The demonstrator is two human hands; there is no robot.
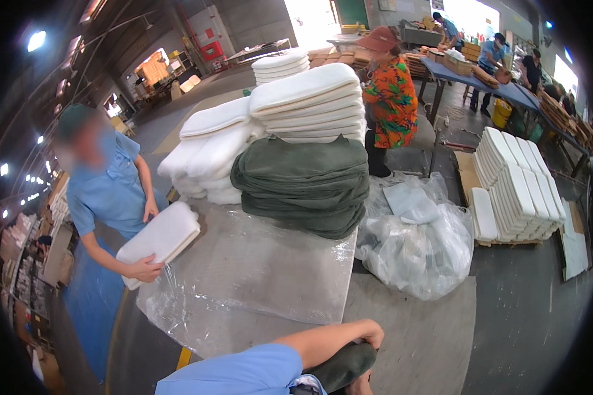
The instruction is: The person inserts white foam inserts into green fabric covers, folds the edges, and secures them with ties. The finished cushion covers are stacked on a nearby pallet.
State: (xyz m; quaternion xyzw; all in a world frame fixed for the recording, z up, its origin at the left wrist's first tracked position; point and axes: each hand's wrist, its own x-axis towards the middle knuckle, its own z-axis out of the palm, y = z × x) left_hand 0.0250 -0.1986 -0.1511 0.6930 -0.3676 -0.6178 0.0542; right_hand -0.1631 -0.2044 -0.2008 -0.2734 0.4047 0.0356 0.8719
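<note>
Our left hand (374, 334) curls, holding the dark green cloth (342, 367). How far our right hand (362, 383) opens, we cannot tell.

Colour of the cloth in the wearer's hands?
The cloth is dark green; best seen in the head view.

At the upper left of the frame I see a lamp (37, 41) glaring under the dark roof (122, 14); a grey wall (254, 23) meets a white opening (311, 20) at top centre. A blue table (445, 71) stands upper right on dark grey floor (507, 316); a blue floor strip (93, 303) runs lower left.
</note>
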